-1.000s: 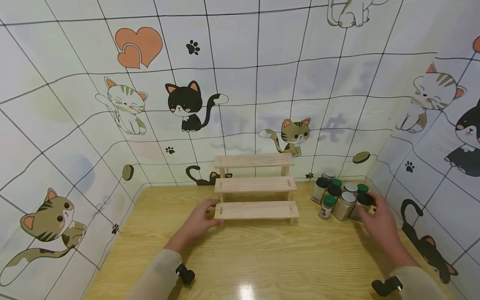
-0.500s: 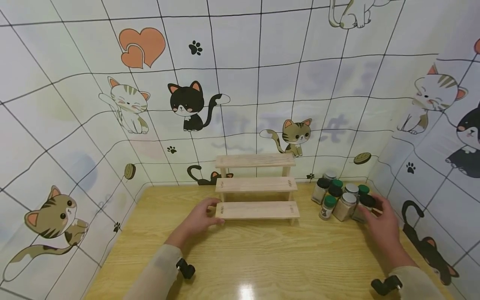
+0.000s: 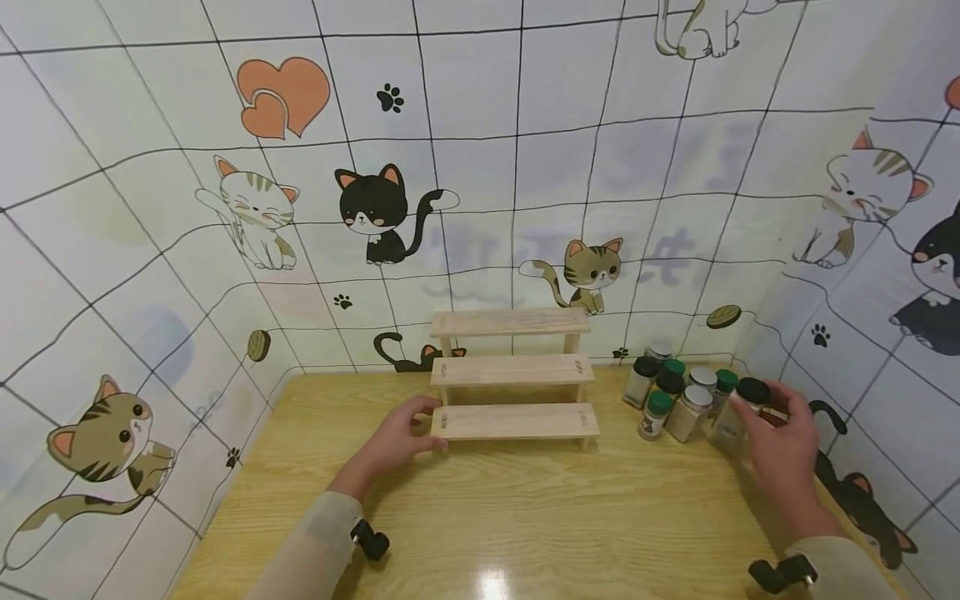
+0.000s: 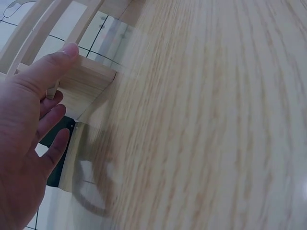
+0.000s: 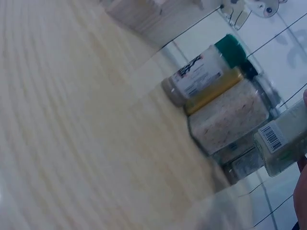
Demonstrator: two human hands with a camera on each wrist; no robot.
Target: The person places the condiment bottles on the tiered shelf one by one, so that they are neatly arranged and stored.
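A three-step wooden rack [image 3: 513,371] stands at the back of the wooden table [image 3: 525,517]. My left hand [image 3: 397,442] rests with straight fingers against the left end of the lowest step [image 4: 86,81], thumb [image 4: 53,64] on top. To the right of the rack stands a cluster of spice jars [image 3: 678,392]. My right hand [image 3: 783,446] grips a black-lidded jar [image 3: 738,417] lifted a little beside the cluster; its barcode label [image 5: 283,141] shows in the right wrist view. A green-lidded jar [image 5: 204,74] and a wide jar [image 5: 230,115] stand close by.
Cat-patterned tiled walls [image 3: 480,183] close in the table at the back and on both sides. The right wall [image 3: 885,275] is close behind the jars. Bare table top spreads in front of the rack.
My right hand closed on the black-lidded jar and lifted it up and to the right, away from the cluster. The left hand stayed at the rack's lowest step.
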